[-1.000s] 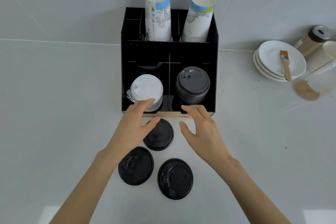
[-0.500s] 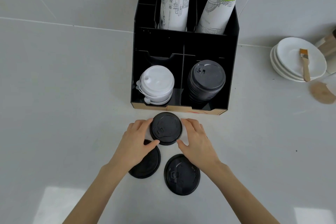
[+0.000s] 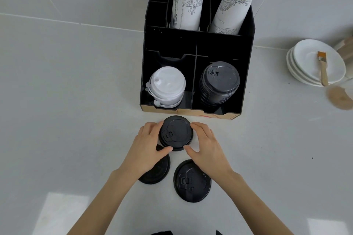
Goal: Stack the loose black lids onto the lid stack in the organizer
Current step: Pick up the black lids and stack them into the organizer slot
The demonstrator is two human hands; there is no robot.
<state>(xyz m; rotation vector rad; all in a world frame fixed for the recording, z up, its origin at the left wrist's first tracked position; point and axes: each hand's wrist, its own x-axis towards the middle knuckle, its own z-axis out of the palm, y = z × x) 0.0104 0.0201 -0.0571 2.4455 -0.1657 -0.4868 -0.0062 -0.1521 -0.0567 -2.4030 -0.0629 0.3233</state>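
Observation:
A loose black lid (image 3: 176, 133) sits just in front of the black organizer (image 3: 168, 38). My left hand (image 3: 145, 147) grips its left rim and my right hand (image 3: 207, 147) its right rim, thumbs on the near edge. A second black lid (image 3: 158, 172) lies on the counter, partly under my left wrist. The third black lid (image 3: 192, 181) lies free below my right hand. The black lid stack (image 3: 219, 82) stands in the organizer's right front compartment.
A white lid stack (image 3: 167, 86) fills the left front compartment. Two tall paper cup stacks (image 3: 188, 0) rise from the organizer's back. At the right stand stacked white saucers (image 3: 313, 66) with a small brush (image 3: 322, 66), beside a brown stain (image 3: 339, 99).
Both hands came down from the organizer's front edge and closed around the nearest loose lid. The view has shifted so the organizer sits further right.

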